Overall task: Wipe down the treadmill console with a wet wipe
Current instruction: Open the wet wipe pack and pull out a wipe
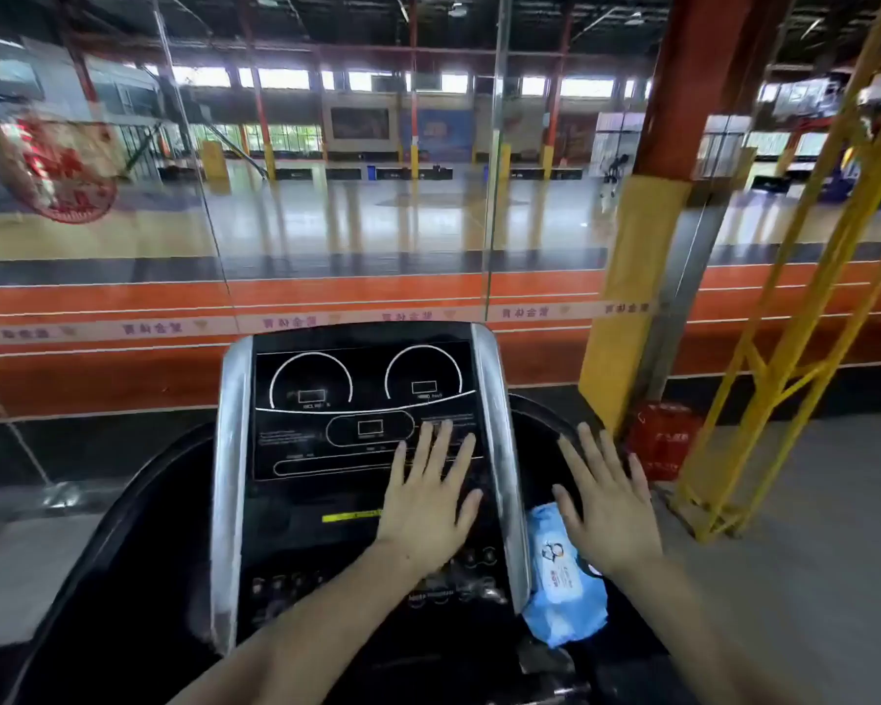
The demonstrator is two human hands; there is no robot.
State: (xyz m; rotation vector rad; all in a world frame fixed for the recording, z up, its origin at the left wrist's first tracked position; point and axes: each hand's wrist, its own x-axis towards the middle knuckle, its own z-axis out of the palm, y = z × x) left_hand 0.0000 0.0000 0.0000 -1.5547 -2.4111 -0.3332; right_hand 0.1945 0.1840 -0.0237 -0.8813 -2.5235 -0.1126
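Over the treadmill console (362, 450), left hand (428, 506) lies flat, palm down, fingers spread, covering the lower right of the black display panel; grip open, nothing held. Right hand (609, 506) hovers palm down off the console's right edge, fingers splayed, grip open and empty, partly above the blue wet wipe pack (560, 587), which rests in the black side tray just beside the right silver trim. Behind the glass, an orange track and a red column (682, 84).
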